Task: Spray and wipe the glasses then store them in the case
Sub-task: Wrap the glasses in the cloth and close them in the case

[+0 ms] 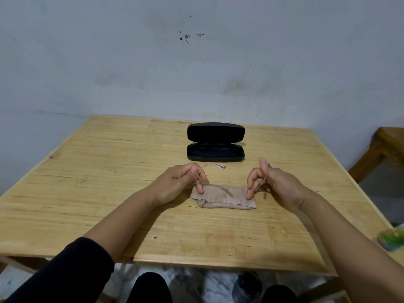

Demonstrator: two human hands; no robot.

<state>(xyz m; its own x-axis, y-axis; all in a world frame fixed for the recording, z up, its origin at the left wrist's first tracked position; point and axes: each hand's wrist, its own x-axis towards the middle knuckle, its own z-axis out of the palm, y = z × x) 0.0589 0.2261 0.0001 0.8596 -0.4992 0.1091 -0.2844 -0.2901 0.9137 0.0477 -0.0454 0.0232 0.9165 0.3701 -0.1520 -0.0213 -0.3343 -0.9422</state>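
Note:
A thin, clear-framed pair of glasses point(213, 165) is held just above the wooden table point(109, 171), one side in each hand. My left hand point(181, 182) pinches its left end, and one pale temple arm curves out past the fingers toward the case. My right hand point(273, 182) pinches the other end; the lenses are hard to make out. Directly under the hands lies a folded beige cloth point(223, 197). Behind them a black glasses case point(215, 152) stands open, its lid up toward the wall and its inside dark. No spray bottle is visible.
A colourful green and pink object point(392, 239) sits at the table's right edge. A second wooden piece of furniture point(382, 149) stands to the right. A dark bottle-like thing point(247, 285) stands on the floor below the front edge, between my knees.

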